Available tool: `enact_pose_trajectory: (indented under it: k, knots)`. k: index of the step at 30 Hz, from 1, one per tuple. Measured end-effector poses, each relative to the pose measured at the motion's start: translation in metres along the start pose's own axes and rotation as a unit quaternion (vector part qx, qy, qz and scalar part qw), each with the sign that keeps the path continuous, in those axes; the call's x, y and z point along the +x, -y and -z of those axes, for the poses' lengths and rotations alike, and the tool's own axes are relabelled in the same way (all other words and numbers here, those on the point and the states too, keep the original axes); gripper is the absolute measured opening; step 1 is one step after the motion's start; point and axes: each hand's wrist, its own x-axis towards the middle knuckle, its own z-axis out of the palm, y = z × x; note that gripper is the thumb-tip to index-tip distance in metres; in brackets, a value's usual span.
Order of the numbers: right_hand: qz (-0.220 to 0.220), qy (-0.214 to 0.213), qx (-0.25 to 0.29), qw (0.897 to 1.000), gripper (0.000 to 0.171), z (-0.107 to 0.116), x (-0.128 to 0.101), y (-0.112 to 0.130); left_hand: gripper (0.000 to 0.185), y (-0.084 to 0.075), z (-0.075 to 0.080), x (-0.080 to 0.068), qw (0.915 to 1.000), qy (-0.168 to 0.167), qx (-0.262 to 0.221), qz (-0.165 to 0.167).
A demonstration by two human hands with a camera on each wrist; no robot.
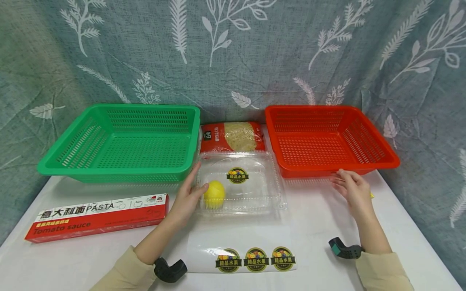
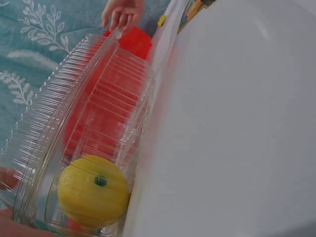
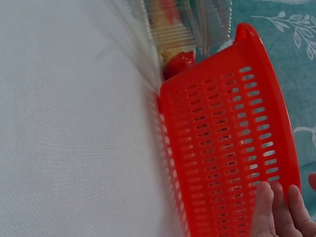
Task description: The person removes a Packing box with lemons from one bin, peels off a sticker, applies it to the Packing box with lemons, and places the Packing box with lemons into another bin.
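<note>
Left hand, fingers extended, touches the clear box, likely steadying it. Right of it, the right hand hangs relaxed, empty.

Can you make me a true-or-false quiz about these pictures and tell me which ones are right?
The lemon is inside the clear plastic container. True.
The pasta box is inside the green basket. False: it lies on the table, in front of that basket.
Three round stickers are on the sheet. True.
The red basket is left of the green basket. False: it's on the right.
The right hand is near the red basket. True.
</note>
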Motion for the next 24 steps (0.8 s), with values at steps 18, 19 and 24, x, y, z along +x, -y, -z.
enact_pose_trajectory:
  k: [18, 19, 24]
  knots:
    - [-0.044, 0.048, 0.137, 0.988, 0.038, -0.009, -0.02, 0.037, 0.063, -0.004, 0.0, -0.01, 0.9999, 0.001, -0.003, 0.013]
    - [-0.052, 0.046, 0.146, 0.987, 0.037, -0.014, -0.025, 0.044, 0.062, -0.004, 0.0, -0.011, 0.9999, 0.002, -0.005, 0.012]
    - [-0.07, 0.03, 0.165, 0.983, 0.038, -0.024, -0.032, 0.055, 0.061, -0.007, 0.001, -0.016, 0.9999, 0.002, -0.009, 0.013]
